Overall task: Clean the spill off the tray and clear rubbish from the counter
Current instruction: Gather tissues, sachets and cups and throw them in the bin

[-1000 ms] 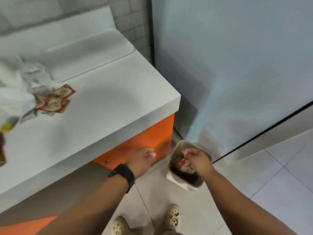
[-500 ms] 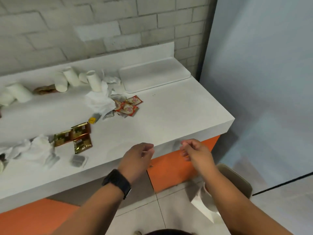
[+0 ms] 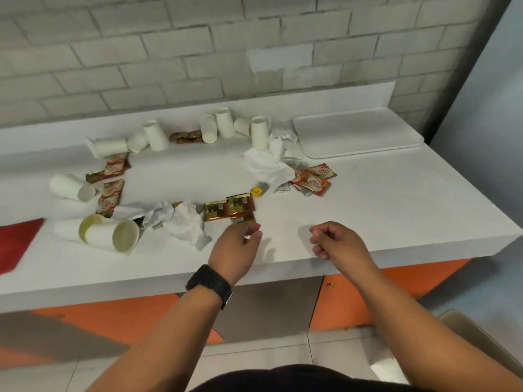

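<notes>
Rubbish is strewn over the white counter [image 3: 396,210]. Gold sachets [image 3: 229,209] lie near the front middle, red sachets [image 3: 312,179] further right beside a crumpled tissue [image 3: 266,165]. Several white paper cups [image 3: 223,127] lie or stand toward the back and left. A white tray [image 3: 356,134] sits at the back right. My left hand [image 3: 236,247], a black watch on its wrist, hovers just in front of the gold sachets with loosely curled fingers, holding nothing. My right hand [image 3: 336,243] hangs over the counter's front edge, fingers loosely curled and empty.
A beige bin [image 3: 481,338] stands on the floor at the lower right. More tissue [image 3: 181,219] and tipped cups [image 3: 113,234] lie at the front left, next to a red tray [image 3: 17,241] at the left edge. A brick wall backs the counter.
Both hands rose from the bin on the floor to the counter. The view swung up and left, so the rubbish now fills the middle.
</notes>
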